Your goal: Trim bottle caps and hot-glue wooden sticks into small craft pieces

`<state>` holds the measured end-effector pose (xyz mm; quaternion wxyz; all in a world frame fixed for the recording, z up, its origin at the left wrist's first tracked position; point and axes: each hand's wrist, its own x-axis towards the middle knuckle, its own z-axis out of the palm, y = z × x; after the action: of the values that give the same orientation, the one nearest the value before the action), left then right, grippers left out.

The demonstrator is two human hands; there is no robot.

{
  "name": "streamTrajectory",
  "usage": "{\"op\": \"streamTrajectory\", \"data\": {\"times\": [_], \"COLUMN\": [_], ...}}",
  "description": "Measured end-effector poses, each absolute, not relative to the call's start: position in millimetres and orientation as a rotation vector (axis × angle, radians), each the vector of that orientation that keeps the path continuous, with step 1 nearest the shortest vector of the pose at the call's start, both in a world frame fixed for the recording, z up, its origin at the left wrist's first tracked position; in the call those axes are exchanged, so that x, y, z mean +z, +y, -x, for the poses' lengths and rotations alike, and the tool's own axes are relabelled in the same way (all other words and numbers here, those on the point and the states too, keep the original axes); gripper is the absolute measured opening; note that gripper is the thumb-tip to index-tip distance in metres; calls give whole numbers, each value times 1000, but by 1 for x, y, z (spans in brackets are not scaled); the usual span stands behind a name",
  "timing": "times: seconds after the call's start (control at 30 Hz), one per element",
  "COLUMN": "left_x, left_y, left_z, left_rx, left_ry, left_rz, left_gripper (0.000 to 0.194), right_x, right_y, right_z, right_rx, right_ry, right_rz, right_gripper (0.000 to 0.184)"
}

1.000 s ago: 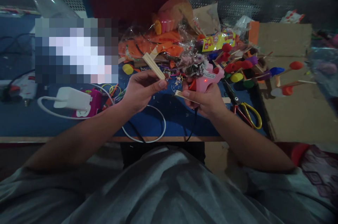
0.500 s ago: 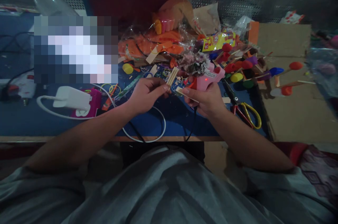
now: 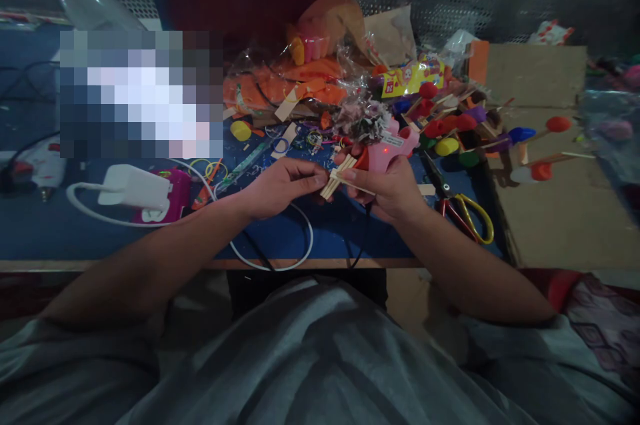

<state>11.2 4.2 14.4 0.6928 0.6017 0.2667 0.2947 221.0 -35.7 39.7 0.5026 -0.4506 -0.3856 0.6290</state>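
Observation:
My left hand (image 3: 293, 186) is closed, thumb and fingers pinching the edge of a small bundle of pale wooden sticks (image 3: 341, 175) lying side by side. My right hand (image 3: 397, 188) is wrapped round a pink hot glue gun (image 3: 393, 150) with a small red light, and a black cord hangs below. Under the right thumb lies a separate thin wooden stick (image 3: 361, 189), whose tip meets or overlaps the bundle. Fingers hide the gun's handle and nozzle. A fuzzy grey-and-black tuft (image 3: 367, 119) is just behind the gun.
Scissors (image 3: 450, 195) with red and yellow handles lie right of my right hand. Coloured balloons (image 3: 465, 122) and sticks crowd the cardboard (image 3: 560, 205). A white charger (image 3: 133, 186) sits in a magenta socket block at left, its cable (image 3: 311, 238) looping near the table's front edge.
The stick bundle has moved right and down with my left hand, up to the right thumb and stick. The right hand with the glue gun has barely moved.

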Motion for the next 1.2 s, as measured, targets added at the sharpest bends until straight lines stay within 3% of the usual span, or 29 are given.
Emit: {"op": "streamTrajectory", "data": {"times": [0.27, 0.63, 0.83, 1.2], "left_x": [9, 3, 4, -1], "left_y": [4, 19, 22, 28], "left_z": [-10, -10, -8, -7], "left_rx": [512, 1181, 1264, 1437], "left_ry": [505, 692, 743, 647], "left_rz": [-1243, -1142, -1195, -1134], "left_gripper": [45, 46, 56, 43], "right_x": [42, 43, 39, 36], "right_y": [-35, -33, -30, -27], "right_z": [-221, -236, -237, -245], "right_rx": [1532, 1440, 1488, 1468], "right_ry": [-948, -1064, -1110, -1212], "right_rz": [1081, 1117, 1154, 1263], "right_gripper": [70, 55, 56, 55]}}
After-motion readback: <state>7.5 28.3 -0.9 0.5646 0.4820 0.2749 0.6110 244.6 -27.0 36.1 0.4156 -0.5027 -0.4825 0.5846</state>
